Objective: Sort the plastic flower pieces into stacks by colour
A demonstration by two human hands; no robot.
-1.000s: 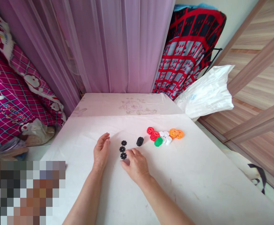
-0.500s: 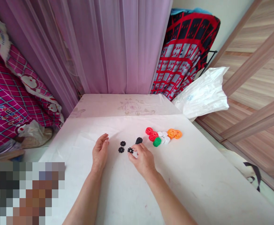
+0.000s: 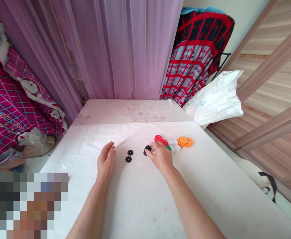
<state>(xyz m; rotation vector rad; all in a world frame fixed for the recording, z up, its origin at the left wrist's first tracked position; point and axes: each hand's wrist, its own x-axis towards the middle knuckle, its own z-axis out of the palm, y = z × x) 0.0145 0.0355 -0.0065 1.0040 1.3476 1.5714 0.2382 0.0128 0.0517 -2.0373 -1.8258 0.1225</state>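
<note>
My right hand (image 3: 161, 157) is pinched around a black notched disc (image 3: 147, 150) near the middle of the table. Whether more black discs lie under it is hard to make out. Two more black notched discs lie flat, a far one (image 3: 130, 152) and a near one (image 3: 128, 159). To the left of these rests my left hand (image 3: 106, 161) on its side, fingers loosely extended and holding nothing. Just beyond my right hand are red discs (image 3: 158, 138), a partly hidden green disc (image 3: 169, 148), white discs (image 3: 176, 148) and orange discs (image 3: 185, 142).
A white cloth covers the table (image 3: 135, 205), with a floral cloth (image 3: 140, 112) at its far end. Beside the right edge stands a white plastic bag (image 3: 217, 99). Purple curtains (image 3: 125, 49) hang behind, and wooden doors (image 3: 272, 89) are at the right.
My right hand has carried a black disc away from beside the two flat ones, rightward and farther out to where the other black discs were. My left hand is almost still.
</note>
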